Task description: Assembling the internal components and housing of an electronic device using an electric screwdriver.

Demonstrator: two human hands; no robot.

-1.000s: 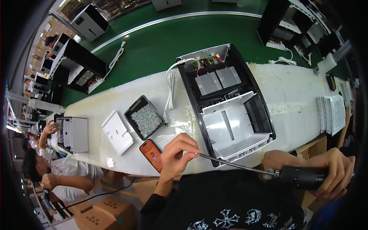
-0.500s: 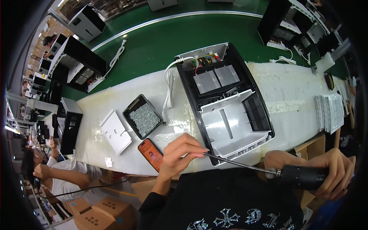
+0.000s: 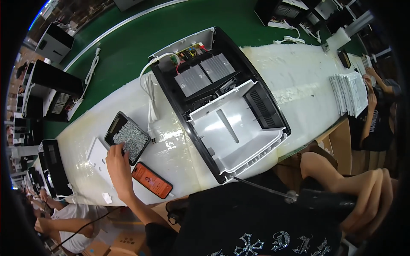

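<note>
Head view. The left hand [image 3: 117, 164] reaches into the black tray of screws [image 3: 128, 137] near the table's [image 3: 299, 85] left end, fingers bent down onto the screws; whether it grips any cannot be told. The right hand [image 3: 367, 200], off the table's near edge, is closed around the black electric screwdriver [image 3: 329, 202]. The opened black appliance housing [image 3: 222, 102] lies across the table's middle; an orange phone [image 3: 152, 180] lies by the near edge, just beside the tray.

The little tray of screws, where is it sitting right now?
In the head view the black tray of screws sits left on the white bench, between the open black appliance and a white plate, under the left hand fingertips.
</note>
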